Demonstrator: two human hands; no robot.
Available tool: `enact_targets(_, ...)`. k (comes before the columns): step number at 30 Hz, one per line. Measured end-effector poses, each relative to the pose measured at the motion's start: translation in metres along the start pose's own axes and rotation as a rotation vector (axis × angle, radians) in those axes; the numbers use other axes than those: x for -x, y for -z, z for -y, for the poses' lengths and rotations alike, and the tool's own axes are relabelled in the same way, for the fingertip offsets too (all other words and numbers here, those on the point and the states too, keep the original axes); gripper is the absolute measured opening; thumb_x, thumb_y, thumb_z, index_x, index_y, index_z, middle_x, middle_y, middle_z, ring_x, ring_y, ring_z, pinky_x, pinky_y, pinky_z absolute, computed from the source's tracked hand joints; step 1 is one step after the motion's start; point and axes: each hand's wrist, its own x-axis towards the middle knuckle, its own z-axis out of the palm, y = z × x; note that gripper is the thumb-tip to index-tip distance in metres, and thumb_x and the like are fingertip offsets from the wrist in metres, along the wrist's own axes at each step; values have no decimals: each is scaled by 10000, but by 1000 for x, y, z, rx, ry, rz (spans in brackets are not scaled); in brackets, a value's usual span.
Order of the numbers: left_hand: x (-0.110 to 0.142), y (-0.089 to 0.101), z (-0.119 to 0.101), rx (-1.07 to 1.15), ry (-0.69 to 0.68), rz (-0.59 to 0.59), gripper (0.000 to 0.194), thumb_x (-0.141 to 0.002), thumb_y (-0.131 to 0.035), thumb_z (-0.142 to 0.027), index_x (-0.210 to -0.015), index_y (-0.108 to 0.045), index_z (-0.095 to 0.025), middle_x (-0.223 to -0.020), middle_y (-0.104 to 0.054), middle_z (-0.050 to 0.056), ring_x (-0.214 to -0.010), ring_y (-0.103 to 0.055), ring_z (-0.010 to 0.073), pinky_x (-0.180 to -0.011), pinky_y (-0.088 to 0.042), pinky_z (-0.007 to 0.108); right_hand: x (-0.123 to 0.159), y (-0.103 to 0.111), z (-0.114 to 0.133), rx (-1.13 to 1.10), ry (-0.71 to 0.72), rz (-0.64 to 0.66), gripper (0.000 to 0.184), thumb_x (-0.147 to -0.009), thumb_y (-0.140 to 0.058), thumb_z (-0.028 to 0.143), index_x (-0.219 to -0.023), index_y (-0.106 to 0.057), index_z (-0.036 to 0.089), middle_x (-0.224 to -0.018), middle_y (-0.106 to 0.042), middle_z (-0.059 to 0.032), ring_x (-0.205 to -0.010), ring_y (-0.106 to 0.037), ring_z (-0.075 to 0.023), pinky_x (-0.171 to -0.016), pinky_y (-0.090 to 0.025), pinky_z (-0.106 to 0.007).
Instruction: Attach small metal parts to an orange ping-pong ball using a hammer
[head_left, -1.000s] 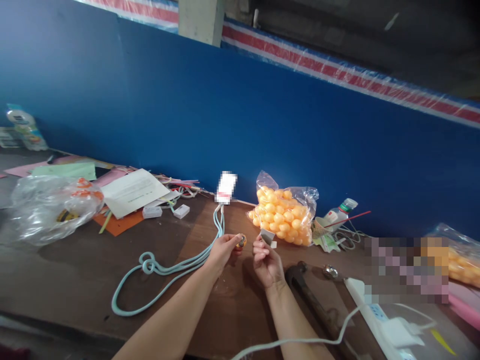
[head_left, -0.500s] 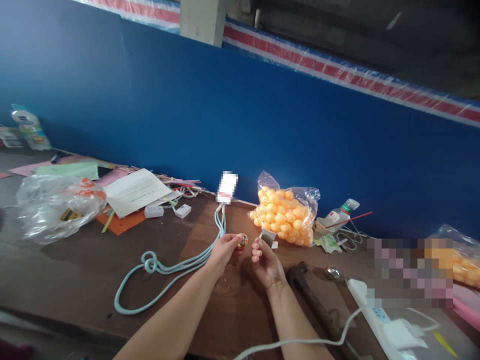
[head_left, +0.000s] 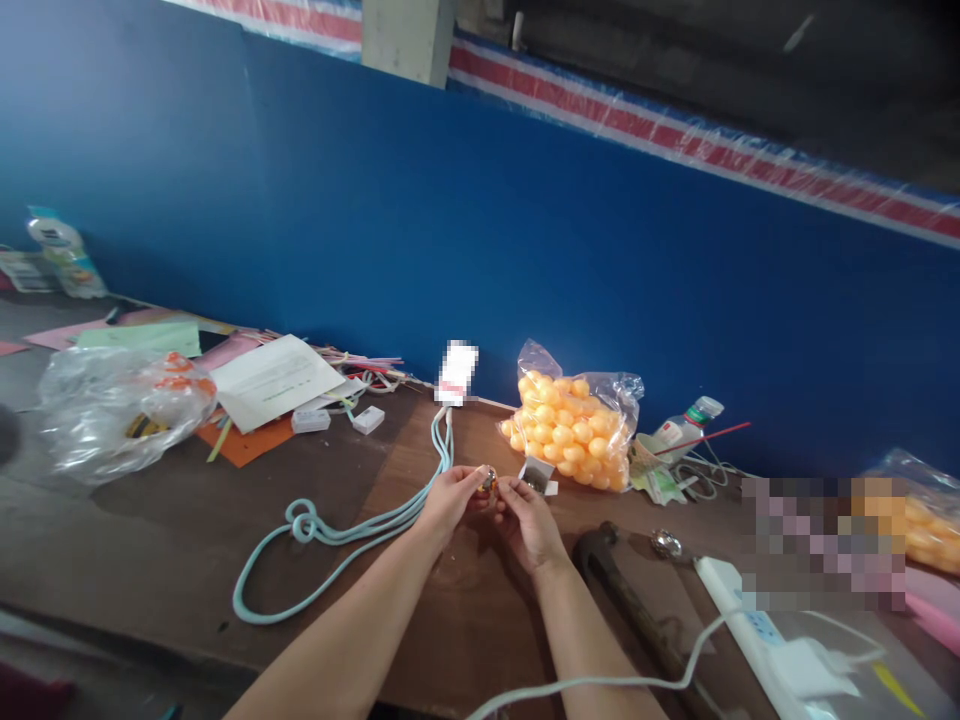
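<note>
Shiny piece point(head_left: 490, 479) pinched in left hand point(head_left: 454, 499), judged unfinished. Right hand point(head_left: 529, 522) held close by; its grip's contents cannot be told.

Dim, soft light pales the blue panel point(head_left: 337, 200) at upper left; upper right falls near-black. Plastic bag point(head_left: 97, 430) glints at left. Pixelation masks patches at centre and right.

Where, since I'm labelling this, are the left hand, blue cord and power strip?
Left hand point(head_left: 453, 496), head view: its back.
Blue cord point(head_left: 352, 536), head view: middle strands.
Power strip point(head_left: 762, 628), head view: its sockets.
</note>
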Motion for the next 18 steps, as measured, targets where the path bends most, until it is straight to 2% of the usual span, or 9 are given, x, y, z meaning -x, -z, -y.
enact_targets(18,2,-3,-3,-64,-41,-16,371,-585,-741,-442,-689,-641,-100,-587,-584,15,-516,-525,85,-523,-431,199,-2,1,1,16,7,-11,203,-652,-758,293,-726,-640,145,-551,-499,49,-491,-444,-43,-459,-413,-140)
